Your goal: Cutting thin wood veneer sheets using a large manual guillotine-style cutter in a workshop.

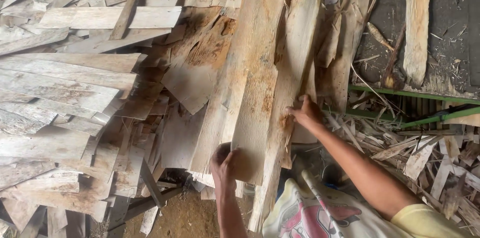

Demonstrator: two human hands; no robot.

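Far to the left of the hands, a pile (60, 118) of grey, weathered slats is lying in loose layers, reaching up and across toward the boards being handled. Just below the left hand, a patch of bare dirt (185, 218) is showing between the scraps.

The left hand (223, 164) is gripping the near end of a pale plank (257, 103), fingers curled over its bottom edge, so it is closed on the wood. That plank is running away from the person, leaning on more boards beneath it.

The right hand (306, 112), just to the right and a little farther out, is pressing its fingers against the edge of a narrower slab (295, 43) lying alongside the plank; the fingers are clamping onto that edge. The two hands are apart, each on its own board.

To the right of the right hand, a green frame (415, 95) is crossing above a litter of splinters (425, 153).
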